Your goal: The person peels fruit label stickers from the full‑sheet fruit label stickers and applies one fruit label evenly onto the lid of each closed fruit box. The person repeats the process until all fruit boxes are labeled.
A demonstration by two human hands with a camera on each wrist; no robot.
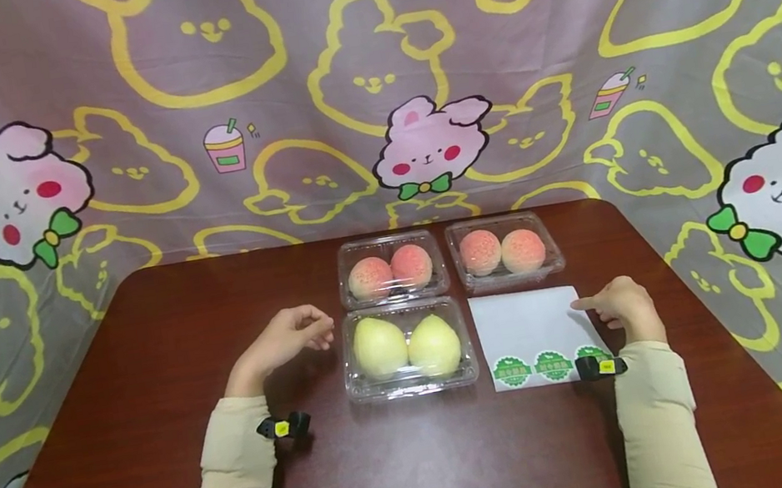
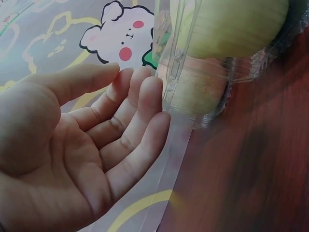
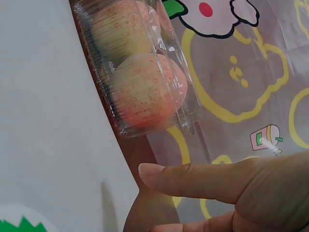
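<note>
A clear plastic box [image 1: 413, 388] holds two pale yellow fruits with pointed tops. My left hand [image 1: 292, 333] is just left of this box, its fingers loosely curved with nothing in them; in the left wrist view the palm [image 2: 72, 154] faces up beside the box. To the right lies a white sticker sheet [image 1: 524, 321] with a row of round green labels [image 1: 553, 365] along its near edge. My right hand [image 1: 621, 302] hovers at the sheet's right edge, holding nothing. Its thumb [image 3: 193, 180] is straight in the right wrist view; the other fingers are mostly out of frame.
Behind stand two more clear boxes with peach-coloured fruits, a left one [image 1: 395, 292] and a right one [image 1: 509, 275]. All rest on a dark red-brown table [image 1: 425, 475]. A patterned curtain [image 1: 309, 104] rises at its far edge and sides.
</note>
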